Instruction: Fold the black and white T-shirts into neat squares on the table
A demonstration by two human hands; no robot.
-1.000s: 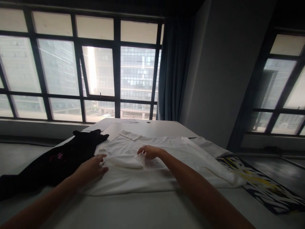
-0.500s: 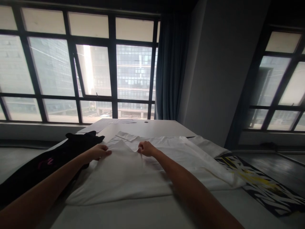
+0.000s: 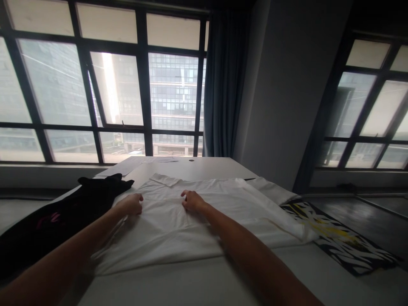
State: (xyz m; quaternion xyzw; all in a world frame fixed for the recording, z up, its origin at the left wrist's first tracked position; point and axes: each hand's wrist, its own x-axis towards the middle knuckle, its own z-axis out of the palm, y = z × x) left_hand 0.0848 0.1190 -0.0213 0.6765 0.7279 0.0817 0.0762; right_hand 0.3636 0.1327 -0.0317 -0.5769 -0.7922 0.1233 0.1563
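Observation:
A white garment [image 3: 210,208], which looks like a shirt, lies spread and wrinkled across the table. Over its left part is my left hand [image 3: 130,205], fingers loosely bent and no cloth pinched between them. My right hand [image 3: 192,200] hovers at or just above the middle of the fabric, thumb and fingers slightly apart and holding nothing. Whether the fingertips touch the cloth I cannot tell. A folded strip of the garment shows at its far left edge, beyond both hands.
Left of the white garment lies a black garment [image 3: 63,212] with a pink mark. A black, white and yellow patterned cloth [image 3: 341,233] is at the right edge. Papers [image 3: 123,166] lie on the white table [image 3: 204,165]. Windows, a blue curtain [image 3: 223,93] and a pillar stand behind.
Both hands have let go of the raised white cloth, and it has dropped flat. The fingers have loosened. The whole view has shifted slightly.

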